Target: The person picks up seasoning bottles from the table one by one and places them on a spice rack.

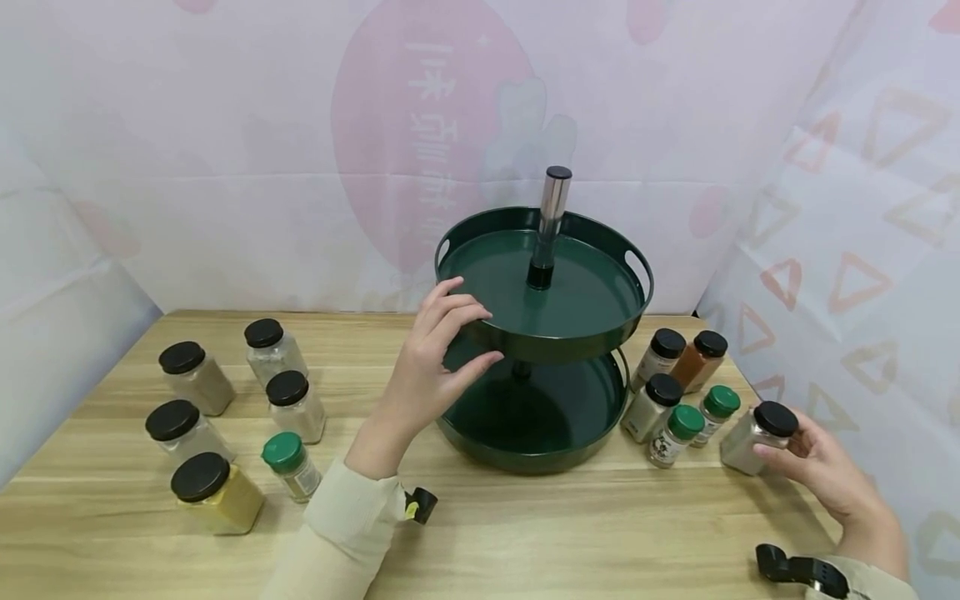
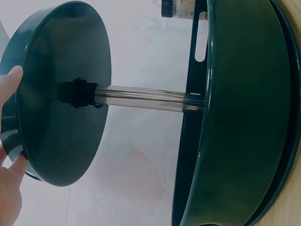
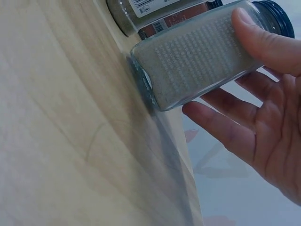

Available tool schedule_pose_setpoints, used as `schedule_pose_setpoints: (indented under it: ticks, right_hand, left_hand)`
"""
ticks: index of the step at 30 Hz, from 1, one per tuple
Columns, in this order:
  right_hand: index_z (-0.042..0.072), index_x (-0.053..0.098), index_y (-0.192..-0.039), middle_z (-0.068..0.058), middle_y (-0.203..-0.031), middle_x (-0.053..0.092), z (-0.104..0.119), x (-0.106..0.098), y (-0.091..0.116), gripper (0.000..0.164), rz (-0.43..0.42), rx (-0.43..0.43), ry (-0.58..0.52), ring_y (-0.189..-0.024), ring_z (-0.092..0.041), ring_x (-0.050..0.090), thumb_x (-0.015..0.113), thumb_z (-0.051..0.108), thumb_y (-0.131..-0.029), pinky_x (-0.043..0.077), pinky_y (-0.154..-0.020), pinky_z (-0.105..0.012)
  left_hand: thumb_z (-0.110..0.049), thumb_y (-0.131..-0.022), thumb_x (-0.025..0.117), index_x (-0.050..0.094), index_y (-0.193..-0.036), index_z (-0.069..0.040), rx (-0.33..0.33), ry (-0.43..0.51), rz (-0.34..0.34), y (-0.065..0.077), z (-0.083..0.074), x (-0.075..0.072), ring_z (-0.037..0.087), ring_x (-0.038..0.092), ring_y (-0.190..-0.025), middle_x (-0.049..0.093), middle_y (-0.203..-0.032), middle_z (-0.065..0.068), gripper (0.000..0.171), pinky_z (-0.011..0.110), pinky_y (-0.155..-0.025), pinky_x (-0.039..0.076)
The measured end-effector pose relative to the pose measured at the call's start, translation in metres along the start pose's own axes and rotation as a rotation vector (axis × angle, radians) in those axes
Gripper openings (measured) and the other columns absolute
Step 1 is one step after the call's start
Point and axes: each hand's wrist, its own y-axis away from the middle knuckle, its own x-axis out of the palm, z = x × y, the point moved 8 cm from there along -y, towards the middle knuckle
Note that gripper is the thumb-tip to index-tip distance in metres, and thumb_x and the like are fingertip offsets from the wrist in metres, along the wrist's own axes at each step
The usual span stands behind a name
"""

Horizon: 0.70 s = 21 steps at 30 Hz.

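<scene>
A dark green two-tier round tray [image 1: 534,460] with a clear central post stands mid-table. My left hand [image 1: 429,367] is at the front left of its upper tier [image 1: 555,348], fingertips over the rim and thumb lower against the outer wall. In the left wrist view, fingers [image 2: 10,84] show at that tier's edge. At the far right, my right hand [image 1: 828,471] grips a square glass spice jar [image 1: 742,446] with a black lid. Seen in the right wrist view, the jar [image 3: 197,59] holds greyish powder, its base close over the tabletop, thumb across its side near the lid.
Right of the tray stand several spice jars, including an orange-brown one [image 1: 693,367] and a green-lidded one [image 1: 675,437]. On the left are several more, among them a yellow one [image 1: 225,500] and a green-lidded shaker [image 1: 294,468]. Printed cloth [image 1: 262,167] hangs behind the wooden table [image 1: 525,533].
</scene>
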Motion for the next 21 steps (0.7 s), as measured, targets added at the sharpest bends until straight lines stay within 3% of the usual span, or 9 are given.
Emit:
schedule_pose_setpoints:
  ticks: [3,8,14,21]
  right_hand:
    - [0.018,0.049,-0.126,0.018,-0.103,0.061,0.003,-0.003,0.001,0.049,-0.023,-0.019,0.003,-0.088,0.005,0.058,0.056,-0.009,-0.086,0.051,-0.066,-0.018]
    - [0.015,0.053,-0.121,0.015,-0.099,0.062,0.012,-0.008,0.0,0.045,-0.069,-0.05,-0.019,-0.085,0.003,0.058,0.057,-0.011,-0.085,0.049,-0.065,-0.016]
    - [0.014,0.052,-0.124,0.015,-0.098,0.06,0.02,-0.009,0.001,0.043,-0.087,-0.011,-0.038,-0.085,0.003,0.057,0.057,-0.007,-0.086,0.048,-0.066,-0.016]
    - [0.014,0.048,-0.13,0.02,-0.101,0.058,0.037,-0.019,0.002,0.05,-0.148,-0.051,0.139,-0.088,0.007,0.056,0.057,-0.007,-0.086,0.046,-0.068,-0.011]
  left_hand:
    - [-0.012,-0.069,0.081,0.06,-0.108,-0.005,-0.001,0.001,0.001,0.0,0.0,0.001,0.029,0.034,-0.132,0.056,-0.112,0.009,0.044,0.045,-0.11,0.031]
    - [-0.011,-0.069,0.081,0.06,-0.107,-0.004,-0.01,-0.002,-0.003,0.001,0.0,0.0,0.028,0.034,-0.132,0.056,-0.112,0.009,0.044,0.043,-0.11,0.03]
    - [-0.012,-0.069,0.081,0.06,-0.109,-0.006,-0.029,-0.014,0.003,0.004,0.003,0.0,0.029,0.034,-0.132,0.056,-0.113,0.008,0.046,0.042,-0.11,0.03]
    - [-0.013,-0.069,0.082,0.06,-0.109,-0.007,-0.017,-0.014,0.0,0.002,0.002,0.002,0.032,0.036,-0.131,0.056,-0.113,0.008,0.046,0.042,-0.111,0.029]
